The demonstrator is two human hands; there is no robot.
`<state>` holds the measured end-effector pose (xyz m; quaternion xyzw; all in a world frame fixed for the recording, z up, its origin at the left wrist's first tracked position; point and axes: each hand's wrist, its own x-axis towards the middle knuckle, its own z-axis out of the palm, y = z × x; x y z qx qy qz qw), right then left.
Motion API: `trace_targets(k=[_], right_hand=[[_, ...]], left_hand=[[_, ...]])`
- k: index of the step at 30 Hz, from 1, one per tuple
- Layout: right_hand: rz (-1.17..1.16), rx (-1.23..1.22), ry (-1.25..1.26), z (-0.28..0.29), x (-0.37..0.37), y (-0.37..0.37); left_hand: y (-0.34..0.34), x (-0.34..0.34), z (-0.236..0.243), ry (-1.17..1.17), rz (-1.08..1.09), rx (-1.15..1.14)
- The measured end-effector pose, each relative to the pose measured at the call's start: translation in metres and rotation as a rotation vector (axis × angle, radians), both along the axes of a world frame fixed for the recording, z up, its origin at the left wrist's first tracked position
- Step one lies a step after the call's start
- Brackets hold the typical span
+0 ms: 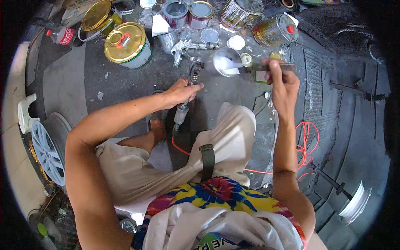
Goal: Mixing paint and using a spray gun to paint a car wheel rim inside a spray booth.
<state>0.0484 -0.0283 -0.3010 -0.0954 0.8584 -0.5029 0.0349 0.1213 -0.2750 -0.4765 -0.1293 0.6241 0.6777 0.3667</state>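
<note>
My left hand is wrapped round a slim metal air tool, with a red hose running from its lower end. The tool's head points away from me, beside a silver spray gun on the floor. My right hand grips a thin, flat, dark-handled tool, blurred by motion; I cannot make out its exact kind. Its left end reaches toward a translucent cup with white in it. Whether the tool touches the cup I cannot tell.
Paint tins line the far side. A gold-lidded bucket and a red-capped can stand nearer. A soda bottle is far left, a wheel cover left. Red hose coils at right, near a white wheel rim.
</note>
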Motion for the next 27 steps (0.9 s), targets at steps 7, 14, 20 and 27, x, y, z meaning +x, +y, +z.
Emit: trace_targets(k=[7, 14, 20, 27], right_hand=[[-0.271, -0.343, -0.015, -0.05, -0.077, 0.065], [-0.068, 0.15, 0.034, -0.164, -0.192, 0.053], [0.118, 0.508, 0.145, -0.242, -0.245, 0.037], [-0.035, 0.732, 0.011, -0.274, -0.273, 0.022]], left_hand=[[-0.014, -0.003, -0.004, -0.059, 0.202, -0.021], [-0.027, 0.01, -0.009, -0.101, 0.248, -0.051], [-0.028, 0.017, -0.002, -0.101, 0.253, -0.015], [-0.04, 0.03, -0.003, -0.087, 0.278, -0.038]])
